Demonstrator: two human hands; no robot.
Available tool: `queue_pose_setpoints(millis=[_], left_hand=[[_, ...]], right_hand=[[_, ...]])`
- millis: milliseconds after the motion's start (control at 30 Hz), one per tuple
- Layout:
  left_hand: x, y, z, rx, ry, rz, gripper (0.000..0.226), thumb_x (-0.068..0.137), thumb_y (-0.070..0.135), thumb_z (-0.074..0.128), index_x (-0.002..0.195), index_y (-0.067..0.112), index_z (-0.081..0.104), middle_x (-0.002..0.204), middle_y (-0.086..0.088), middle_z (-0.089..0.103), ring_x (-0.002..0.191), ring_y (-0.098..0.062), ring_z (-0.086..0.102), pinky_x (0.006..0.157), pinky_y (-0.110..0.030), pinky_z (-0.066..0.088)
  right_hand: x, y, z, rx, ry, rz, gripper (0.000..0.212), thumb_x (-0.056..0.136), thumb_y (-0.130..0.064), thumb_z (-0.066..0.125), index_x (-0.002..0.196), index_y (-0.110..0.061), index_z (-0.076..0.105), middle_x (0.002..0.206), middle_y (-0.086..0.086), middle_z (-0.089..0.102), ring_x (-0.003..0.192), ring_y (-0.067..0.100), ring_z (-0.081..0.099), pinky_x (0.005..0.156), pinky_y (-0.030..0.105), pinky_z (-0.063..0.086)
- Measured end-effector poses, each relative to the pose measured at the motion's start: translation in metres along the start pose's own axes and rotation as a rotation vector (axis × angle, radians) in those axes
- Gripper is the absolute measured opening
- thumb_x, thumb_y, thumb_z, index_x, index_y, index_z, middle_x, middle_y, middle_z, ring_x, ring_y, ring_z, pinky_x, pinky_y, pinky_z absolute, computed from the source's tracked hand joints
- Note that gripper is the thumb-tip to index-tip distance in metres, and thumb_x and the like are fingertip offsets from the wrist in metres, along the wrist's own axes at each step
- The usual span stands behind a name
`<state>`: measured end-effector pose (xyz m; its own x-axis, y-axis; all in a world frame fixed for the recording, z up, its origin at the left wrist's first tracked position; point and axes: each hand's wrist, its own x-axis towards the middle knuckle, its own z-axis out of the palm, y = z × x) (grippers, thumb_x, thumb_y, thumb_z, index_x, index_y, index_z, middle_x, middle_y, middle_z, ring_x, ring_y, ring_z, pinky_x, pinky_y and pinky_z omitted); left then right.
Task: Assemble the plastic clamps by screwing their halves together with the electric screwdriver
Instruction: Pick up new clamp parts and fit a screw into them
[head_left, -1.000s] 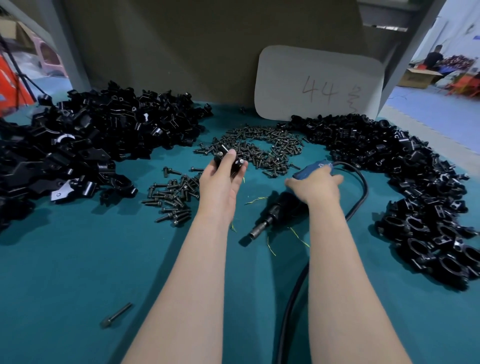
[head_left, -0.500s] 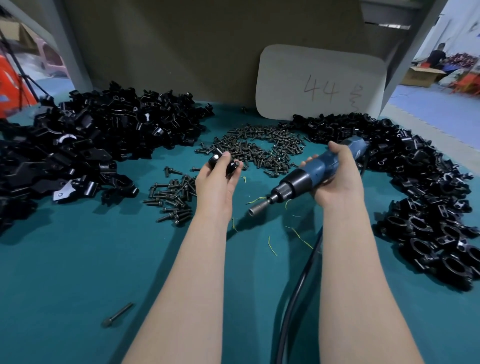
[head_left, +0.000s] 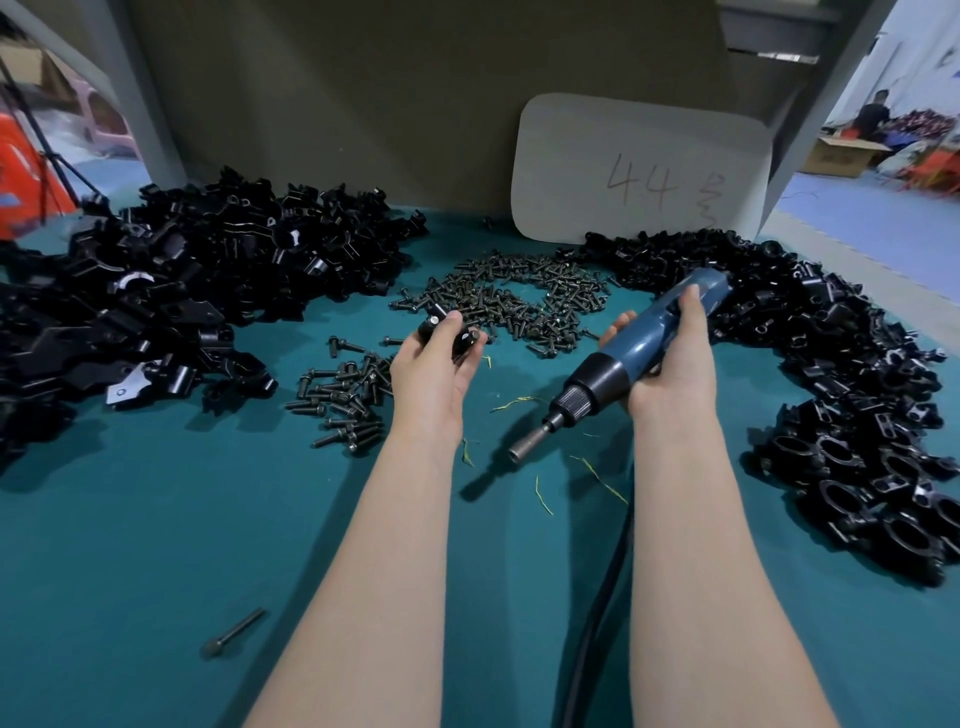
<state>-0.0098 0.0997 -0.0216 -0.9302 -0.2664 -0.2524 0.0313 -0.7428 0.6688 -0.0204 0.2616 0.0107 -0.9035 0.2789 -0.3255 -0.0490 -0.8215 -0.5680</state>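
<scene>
Head view: the person's left hand (head_left: 431, 374) is held above the teal table (head_left: 130, 571), just in front of the screws. Its grip is curled round a small black clamp (head_left: 451, 335), thumb on top and fingers underneath, and the ends of the clamp stick out on both sides of the thumb. Whether the clamp's two halves are already joined cannot be told.

The right hand (head_left: 675, 364) has its grip wrapped round the blue body of the electric screwdriver (head_left: 631, 353), with the index finger lying along the top towards the rear end. The tool is clear of the table and tilted. Its metal bit holder (head_left: 524, 448) points down and to the left, below the left hand and apart from the clamp. A black cable (head_left: 597, 597) runs along the table between the forearms towards the bottom edge of the picture.

A large heap of black clamp halves (head_left: 208, 275) covers the left of the table, and a second heap of black clamp parts (head_left: 857, 415) curves down the right side. Between them lies a spread of dark screws (head_left: 519, 301), with a smaller cluster of screws (head_left: 345, 402) just left of the left wrist. A few thin yellow strands (head_left: 597, 475) lie under the tool. A single metal pin (head_left: 234, 633) lies alone near the lower left. A pale board (head_left: 639, 171) marked "44" leans against the back wall.
</scene>
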Motion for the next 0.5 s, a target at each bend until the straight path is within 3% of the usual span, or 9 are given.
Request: queue_pose_setpoints(millis=[233,300,400,500], left_hand=[[0.0005,-0.0009,-0.0007,0.048,0.016,0.002,0.008,0.092,0.009,0.063,0.087,0.006,0.058,0.100,-0.012,0.061,0.076,-0.018,0.067,0.068,-0.021,0.059],[0.0011,-0.0014,-0.0010,0.068,0.027,0.011,0.008,0.092,0.009,0.064,0.086,0.006,0.059,0.100,-0.012,0.061,0.078,-0.020,0.066,0.071,-0.022,0.059],[0.0019,-0.0024,-0.0016,0.135,0.054,0.033,0.008,0.091,0.011,0.065,0.085,0.008,0.060,0.103,-0.014,0.062,0.085,-0.022,0.064,0.076,-0.023,0.058],[0.0030,-0.0037,-0.0020,0.246,0.096,0.093,0.009,0.091,0.014,0.065,0.083,0.012,0.061,0.101,-0.014,0.062,0.086,-0.021,0.060,0.064,-0.015,0.054]], right_hand=[[0.0040,-0.0021,0.0015,0.015,0.022,-0.024,0.042,0.086,-0.046,0.066,0.100,-0.008,0.054,0.081,0.008,0.060,0.060,0.017,0.063,0.052,0.027,0.053],[0.0050,-0.0059,0.0040,-0.038,0.032,-0.041,0.036,0.083,-0.035,0.072,0.101,-0.011,0.053,0.090,0.008,0.058,0.073,0.019,0.062,0.058,0.032,0.055],[0.0042,-0.0040,0.0046,-0.139,0.068,-0.040,0.024,0.080,-0.015,0.072,0.086,-0.012,0.049,0.088,0.006,0.054,0.072,0.019,0.058,0.064,0.035,0.054],[0.0036,-0.0031,0.0051,-0.152,0.101,-0.041,0.026,0.079,-0.022,0.072,0.087,-0.014,0.050,0.095,0.003,0.056,0.080,0.019,0.059,0.077,0.039,0.054]])
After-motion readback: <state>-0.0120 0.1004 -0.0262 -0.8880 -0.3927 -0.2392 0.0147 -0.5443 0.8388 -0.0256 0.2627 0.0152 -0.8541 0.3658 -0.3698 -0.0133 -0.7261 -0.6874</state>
